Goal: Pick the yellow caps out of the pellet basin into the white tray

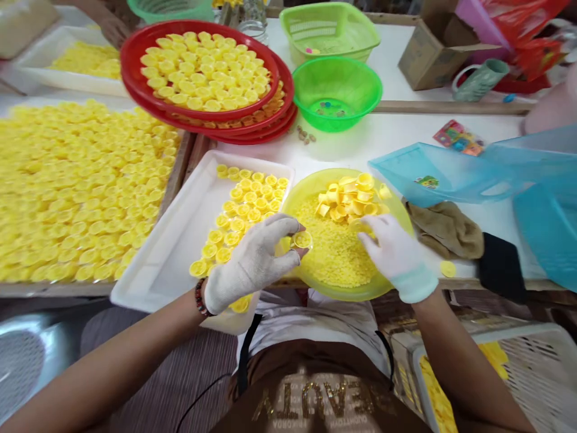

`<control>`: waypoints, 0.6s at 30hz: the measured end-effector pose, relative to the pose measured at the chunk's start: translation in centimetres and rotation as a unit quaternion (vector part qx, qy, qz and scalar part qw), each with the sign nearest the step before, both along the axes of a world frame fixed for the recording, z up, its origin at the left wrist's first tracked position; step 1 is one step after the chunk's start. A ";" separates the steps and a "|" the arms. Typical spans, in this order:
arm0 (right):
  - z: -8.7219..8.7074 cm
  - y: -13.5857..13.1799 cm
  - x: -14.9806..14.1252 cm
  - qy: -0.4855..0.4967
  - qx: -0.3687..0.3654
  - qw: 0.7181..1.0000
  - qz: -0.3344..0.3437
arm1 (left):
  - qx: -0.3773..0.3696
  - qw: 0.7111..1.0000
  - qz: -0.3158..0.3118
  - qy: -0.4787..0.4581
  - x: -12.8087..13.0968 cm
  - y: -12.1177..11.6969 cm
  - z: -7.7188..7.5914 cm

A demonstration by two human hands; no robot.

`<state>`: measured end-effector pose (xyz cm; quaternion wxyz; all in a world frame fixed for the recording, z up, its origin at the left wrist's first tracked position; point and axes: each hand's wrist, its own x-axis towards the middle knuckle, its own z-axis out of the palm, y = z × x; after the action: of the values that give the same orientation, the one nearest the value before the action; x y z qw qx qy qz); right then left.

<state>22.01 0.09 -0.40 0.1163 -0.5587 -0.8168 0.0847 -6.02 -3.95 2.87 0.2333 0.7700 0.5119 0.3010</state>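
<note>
My left hand point(259, 252), in a white glove with bare fingertips, pinches a small round yellow cup point(302, 240) with a clear rim over the left edge of a yellow basin point(311, 183). My gloved right hand point(394, 249) reaches into the basin from the right. Its thumb and fingers close around what looks like another yellow cup at the edge of the pile; the hand is a little blurred. Inside the basin lie small yellow pellets point(338, 264) and a heap of yellow cups point(349, 195). Left of it, a white tray point(171, 240) holds rows of filled cups point(243, 210), partly behind my left hand.
Many yellow cups point(85, 192) cover a large board at left. Stacked red trays point(128, 66), a green basin point(338, 120) and a light green basket point(365, 36) stand behind. Blue baskets point(415, 174), a brown cloth point(444, 228) and a carton point(424, 57) are at right. Another person's hand point(115, 30) shows top left.
</note>
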 end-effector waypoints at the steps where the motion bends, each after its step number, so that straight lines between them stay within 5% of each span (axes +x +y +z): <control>1: -0.4 0.3 0.0 -0.028 0.017 0.999 -0.011 | 0.004 1.000 0.022 0.013 -1.5 -0.6 0.7; 5: -1.7 1.5 0.0 -0.098 0.040 0.994 -0.005 | -0.049 0.982 0.134 0.123 -7.9 -4.2 3.4; 8: -1.6 1.9 0.3 -0.092 0.042 0.995 0.016 | -0.128 0.946 0.191 0.228 -11.9 -7.2 4.1; 13: 0.0 0.7 -0.3 -0.021 0.043 0.996 0.077 | -0.228 0.881 0.225 0.349 -14.9 -10.0 1.7; 18: 1.2 -0.4 -3.5 0.039 0.036 0.986 0.158 | -0.271 0.876 0.191 0.351 -14.7 -9.6 0.1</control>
<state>18.52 -0.30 0.78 0.1533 -0.4144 -0.8922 0.0938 -20.74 -13.53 3.01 0.1757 0.6192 0.7587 -0.1010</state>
